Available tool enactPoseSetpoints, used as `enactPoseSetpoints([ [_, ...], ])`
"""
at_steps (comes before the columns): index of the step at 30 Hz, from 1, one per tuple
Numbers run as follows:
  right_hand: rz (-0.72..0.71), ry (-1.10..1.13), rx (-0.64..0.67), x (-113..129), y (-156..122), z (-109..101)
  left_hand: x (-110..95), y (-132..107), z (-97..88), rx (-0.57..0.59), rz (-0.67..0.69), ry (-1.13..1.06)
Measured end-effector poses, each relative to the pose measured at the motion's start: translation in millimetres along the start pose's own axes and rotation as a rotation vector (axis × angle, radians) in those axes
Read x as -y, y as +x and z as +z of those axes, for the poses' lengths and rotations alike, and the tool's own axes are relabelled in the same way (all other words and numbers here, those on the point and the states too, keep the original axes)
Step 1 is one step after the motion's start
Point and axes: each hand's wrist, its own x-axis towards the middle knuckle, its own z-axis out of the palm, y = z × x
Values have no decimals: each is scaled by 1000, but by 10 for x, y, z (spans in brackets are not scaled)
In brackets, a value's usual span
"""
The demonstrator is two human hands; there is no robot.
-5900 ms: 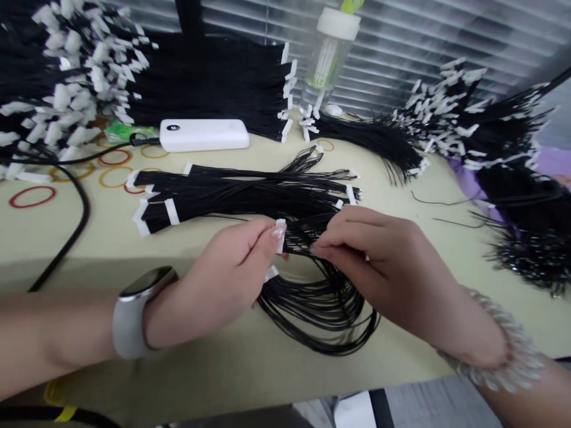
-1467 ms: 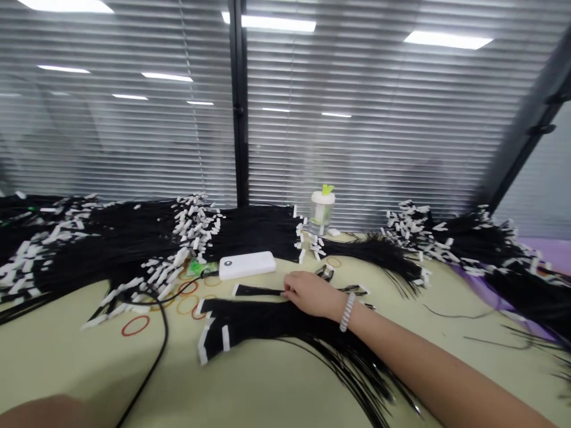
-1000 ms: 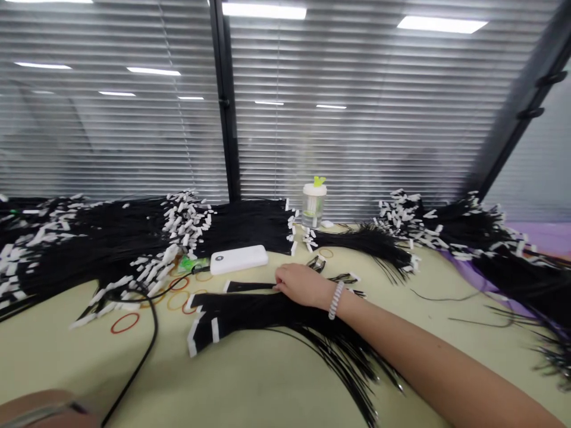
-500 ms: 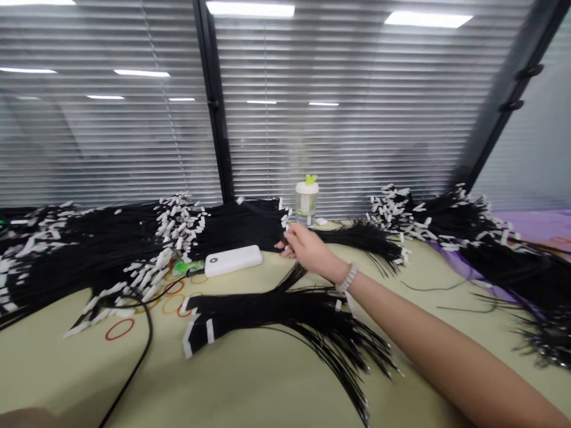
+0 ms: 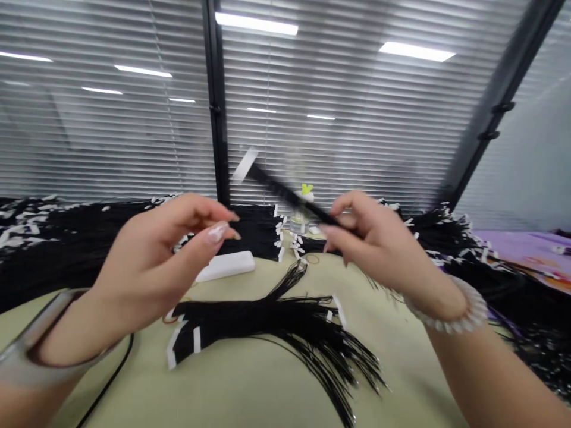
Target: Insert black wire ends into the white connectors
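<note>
My right hand (image 5: 379,246) pinches a flat black cable (image 5: 289,196) between thumb and fingers, well above the table. It slants up to the left and ends in a white connector (image 5: 244,165); motion blurs it. My left hand (image 5: 151,261) is raised on the left, fingers bent and thumb slightly apart from them, with nothing visible between. The connector hangs in the air above and to the right of its fingertips. Below, between the hands, a bundle of black cables (image 5: 263,318) lies on the pale table, with white connectors at its left end and loose wire ends on the right.
A white power bank (image 5: 229,266) lies partly behind my left hand. Piles of black cables (image 5: 57,249) line the back left, and more cables (image 5: 504,279) lie at the right. A cup with a green topper (image 5: 307,190) stands near the window blinds (image 5: 357,131).
My right hand has come back from the rear pile and moved right, lifting a cable. My left hand has risen into view from the lower left.
</note>
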Motion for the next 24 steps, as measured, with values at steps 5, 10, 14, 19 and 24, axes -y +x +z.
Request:
enactPoseSetpoints([
  [5, -86, -343, 399, 261, -142, 154, -144, 49, 48, 262, -166, -170],
  [10, -120, -50, 590, 412, -190, 187, -155, -5, -8, 290, -257, -276],
  [14, -20, 114, 435, 452, -193, 269, -160, -47, 75, 414, -328, -254],
  [19, -28, 188, 439, 456, -203, 376, -100, -146, 166, 567, -350, -74],
  [24, -69, 197, 466, 477, -229, 407, -133, -207, 189, 604, -328, 8],
])
